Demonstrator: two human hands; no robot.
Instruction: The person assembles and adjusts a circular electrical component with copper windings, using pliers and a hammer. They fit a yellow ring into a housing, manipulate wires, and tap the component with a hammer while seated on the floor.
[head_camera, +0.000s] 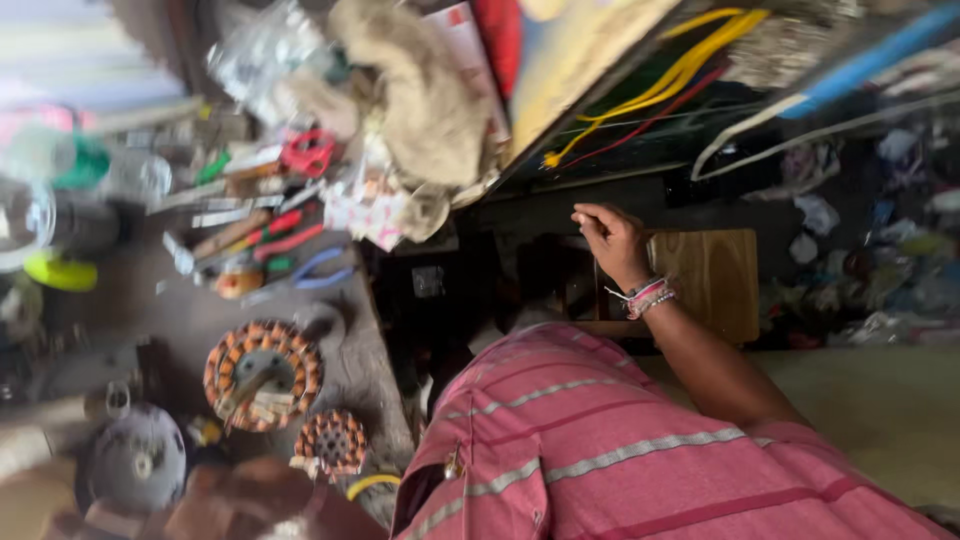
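Observation:
My right hand (612, 243) reaches out over a dark gap beside the workbench, with its fingers pinched together. Nothing shows clearly between the fingertips. Several coloured thread bracelets (648, 297) circle the wrist. The hand hovers just left of a small wooden stool top (712, 280) and does not touch it. My pink striped shirt (620, 450) fills the lower middle of the view. My left hand is out of sight.
On the grey workbench (190, 315) lie two copper-wound motor stators (262, 372) (332, 442), a round grey motor cover (135, 460), pliers and screwdrivers (285, 245), and red scissors (308, 152). A beige rag (425, 110) and yellow and red wires (665, 85) lie further off. Litter covers the floor (880, 260).

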